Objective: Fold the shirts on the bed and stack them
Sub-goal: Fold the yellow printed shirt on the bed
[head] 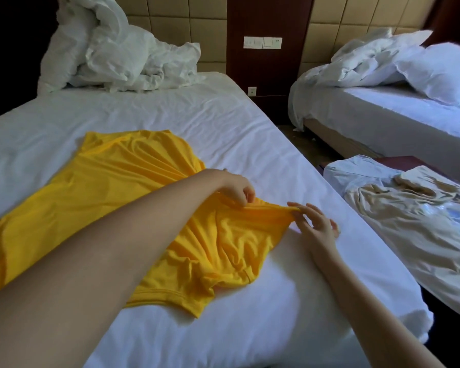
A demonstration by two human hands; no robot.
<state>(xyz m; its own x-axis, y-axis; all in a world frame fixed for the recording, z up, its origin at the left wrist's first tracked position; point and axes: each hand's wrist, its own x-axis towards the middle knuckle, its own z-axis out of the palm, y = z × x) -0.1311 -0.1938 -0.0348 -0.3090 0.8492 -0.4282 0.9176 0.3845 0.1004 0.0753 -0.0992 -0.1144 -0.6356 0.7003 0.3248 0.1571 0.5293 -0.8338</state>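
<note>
A yellow shirt (122, 181) lies spread and wrinkled across the white bed (223, 123), its sleeve near the front at the lower middle. My left hand (237, 188) pinches the shirt's right edge with curled fingers. My right hand (316, 224) pinches the same edge a little further right, at the fabric's corner, with the other fingers spread. The edge is lifted slightly between both hands.
A crumpled white duvet and pillow (112, 49) are heaped at the bed's head. To the right, a pile of beige and pale blue clothes (414, 213) lies on a low surface. A second bed (409, 107) with bedding stands at the far right. A dark floor gap separates them.
</note>
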